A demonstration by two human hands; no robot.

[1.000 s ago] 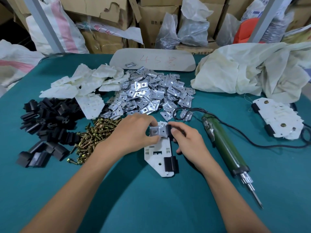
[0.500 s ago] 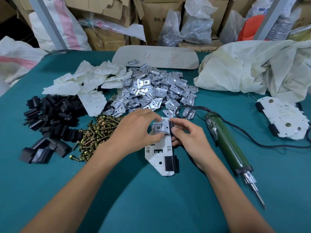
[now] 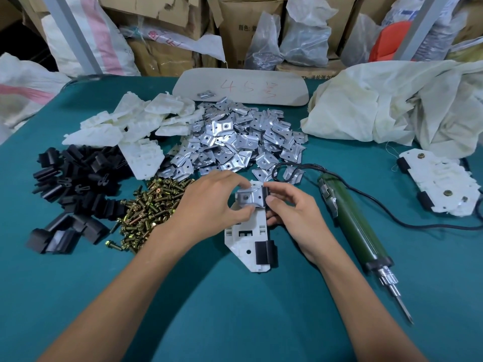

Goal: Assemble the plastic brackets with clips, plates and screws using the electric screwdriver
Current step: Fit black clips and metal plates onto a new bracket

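On my far left I see a heap of black clips (image 3: 70,189) on the teal worktop (image 3: 235,322). Just right of it lies a pile of brass-coloured screws (image 3: 149,210). Behind those sit the loose white brackets (image 3: 125,129), and the spread of metal plates (image 3: 235,142) runs on toward the middle.

The left hand (image 3: 211,205) comes in over the screws, fingers curled, pinching one plate (image 3: 249,197) between thumb and fingertips. That plate sits on the far end of the bracket (image 3: 248,239), which lies flat on the worktop between the two hands. A lower clip (image 3: 265,253) is fitted on the bracket's near right edge.

The right hand (image 3: 295,212) is closed too: thumb and forefinger pinch the upper clip (image 3: 264,195), which touches the plate's right edge.

Further right the green electric screwdriver (image 3: 352,226) lies on the worktop, bit toward me, touched by neither hand. Its black cord (image 3: 287,168) loops beside the plates.

Near the right edge rests a finished bracket (image 3: 441,184) with clips and screws on it. A crumpled pale cloth (image 3: 392,100) is heaped behind it.
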